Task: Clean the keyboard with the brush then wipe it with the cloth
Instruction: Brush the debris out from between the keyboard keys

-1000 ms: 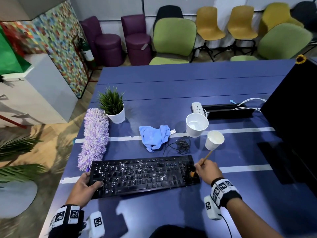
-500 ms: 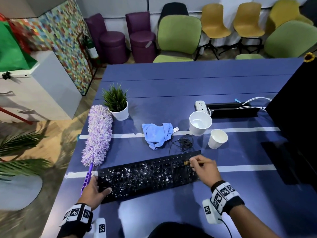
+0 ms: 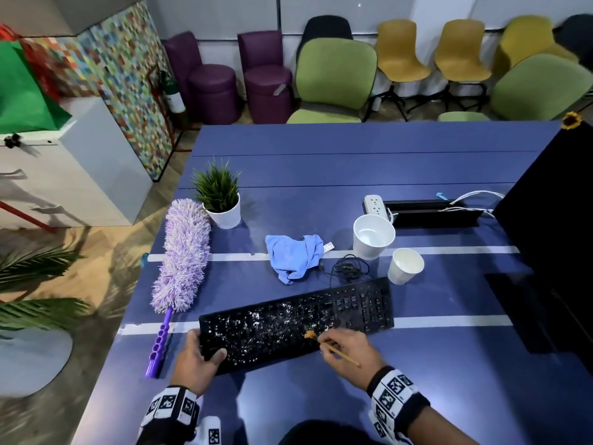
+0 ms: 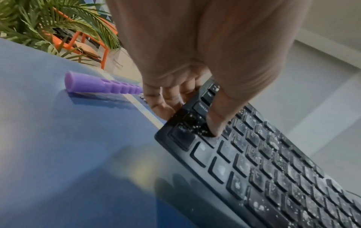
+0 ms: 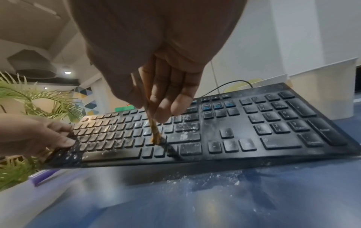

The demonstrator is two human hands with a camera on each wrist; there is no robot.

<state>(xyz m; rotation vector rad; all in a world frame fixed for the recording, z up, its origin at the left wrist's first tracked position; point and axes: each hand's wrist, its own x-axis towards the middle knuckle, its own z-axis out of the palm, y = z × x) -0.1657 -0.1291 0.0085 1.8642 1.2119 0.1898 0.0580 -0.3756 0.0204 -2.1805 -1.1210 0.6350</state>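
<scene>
A black keyboard point(image 3: 298, 319) speckled with white crumbs lies slanted near the table's front edge, its right end farther away. My left hand point(image 3: 200, 354) grips its left end, thumb on the keys point(image 4: 213, 128), fingers around the edge. My right hand point(image 3: 345, 350) pinches a thin wooden brush point(image 3: 337, 353), and its orange bristles point(image 5: 157, 138) touch the keys just right of the space bar. The keyboard's number pad point(image 5: 279, 121) looks mostly free of crumbs. A crumpled blue cloth point(image 3: 293, 256) lies behind the keyboard.
A purple fluffy duster point(image 3: 181, 261) lies left of the keyboard, its handle point(image 4: 103, 87) beside my left hand. Behind stand a potted plant point(image 3: 221, 197), two white cups point(image 3: 372, 236) point(image 3: 405, 264), a coiled cable point(image 3: 349, 268) and a power strip point(image 3: 375, 203). White crumbs dot the table point(image 5: 205, 182).
The keyboard has turned so its right end points farther away. My right hand carried the brush from the right end leftward to the near middle keys. My left hand kept its grip.
</scene>
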